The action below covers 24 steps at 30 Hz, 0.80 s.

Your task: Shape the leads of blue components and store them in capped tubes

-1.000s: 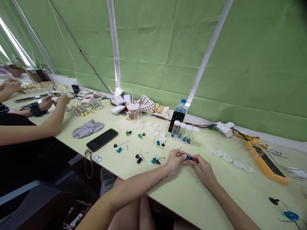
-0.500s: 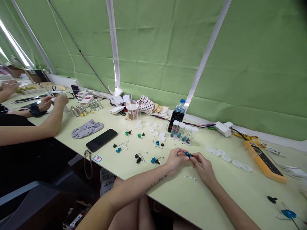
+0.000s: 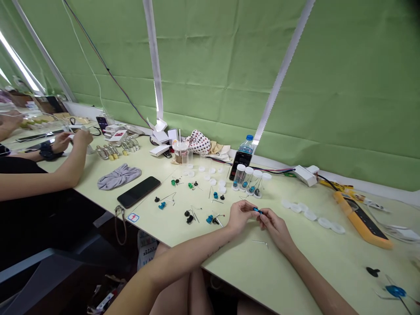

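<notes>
Over the pale green table, my left hand (image 3: 242,215) pinches a small blue part (image 3: 257,210). My right hand (image 3: 274,225) closes on the same part from the other side, fingertips nearly touching those of my left hand. A thin bent metal key (image 3: 260,242) lies on the table below them. To the left sit small sets of blue, black and green parts with metal keys, among them a blue piece (image 3: 209,219) and a black piece (image 3: 189,218). Behind my hands stand clear tubes with white caps (image 3: 240,175), holding blue and dark parts.
White caps (image 3: 310,215) and an orange-edged power strip (image 3: 364,221) lie to the right. A phone (image 3: 139,192) and grey cloth (image 3: 119,176) lie left. Another person's hands (image 3: 82,138) are at the far left. A propped phone (image 3: 240,165) and bottle stand behind.
The blue part has tilted slightly between my fingers, and my fingers have shifted a little around it. My left forearm has turned slightly. The table items stay in place.
</notes>
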Tool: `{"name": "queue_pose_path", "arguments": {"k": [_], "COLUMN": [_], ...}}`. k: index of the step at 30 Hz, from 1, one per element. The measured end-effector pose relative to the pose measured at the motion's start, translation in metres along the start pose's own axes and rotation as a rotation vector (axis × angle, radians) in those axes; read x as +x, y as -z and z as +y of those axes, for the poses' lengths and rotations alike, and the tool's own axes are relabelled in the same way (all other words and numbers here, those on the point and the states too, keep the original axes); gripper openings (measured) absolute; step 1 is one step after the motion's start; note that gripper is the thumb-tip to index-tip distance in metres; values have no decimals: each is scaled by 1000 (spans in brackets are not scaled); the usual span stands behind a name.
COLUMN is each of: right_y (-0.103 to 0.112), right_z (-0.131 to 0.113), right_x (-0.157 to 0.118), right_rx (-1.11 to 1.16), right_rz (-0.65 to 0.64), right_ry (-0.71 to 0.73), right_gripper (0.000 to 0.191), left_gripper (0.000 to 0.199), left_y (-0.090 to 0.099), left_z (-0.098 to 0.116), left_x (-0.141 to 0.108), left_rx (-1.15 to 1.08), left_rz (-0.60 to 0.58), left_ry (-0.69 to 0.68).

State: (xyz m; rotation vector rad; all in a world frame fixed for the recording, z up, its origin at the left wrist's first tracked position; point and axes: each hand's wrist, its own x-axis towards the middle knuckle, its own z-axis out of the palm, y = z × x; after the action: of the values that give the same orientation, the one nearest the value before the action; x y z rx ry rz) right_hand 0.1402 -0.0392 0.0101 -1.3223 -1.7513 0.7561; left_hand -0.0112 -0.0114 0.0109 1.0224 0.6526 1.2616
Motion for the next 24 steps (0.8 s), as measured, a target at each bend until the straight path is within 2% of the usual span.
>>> {"name": "queue_pose_path", "arguments": {"k": [10, 15, 17, 18, 22, 24], "right_y": [-2, -1, 7, 13, 50, 71], "right_z": [2, 2, 2, 2, 6, 11], "right_x": [-1, 0, 2, 4, 21, 36], "right_rx": [75, 2, -132, -219, -531, -614], "right_rz": [-100, -123, -26, 61, 542, 681], "right_ry": [-24, -23, 2, 19, 122, 79], "right_gripper": [40, 41, 39, 39, 47, 60], "left_gripper": [21, 19, 19, 18, 17, 20], "left_y": [-1, 0, 1, 2, 7, 8], "left_z": [0, 2, 3, 3, -1, -3], "left_x": [-2, 3, 5, 7, 11, 13], "left_rx": [90, 151, 147, 148, 227, 264], "left_rz": [-63, -63, -57, -60, -79, -86], "left_ry": [-7, -37, -57, -58, -77, -120]}}
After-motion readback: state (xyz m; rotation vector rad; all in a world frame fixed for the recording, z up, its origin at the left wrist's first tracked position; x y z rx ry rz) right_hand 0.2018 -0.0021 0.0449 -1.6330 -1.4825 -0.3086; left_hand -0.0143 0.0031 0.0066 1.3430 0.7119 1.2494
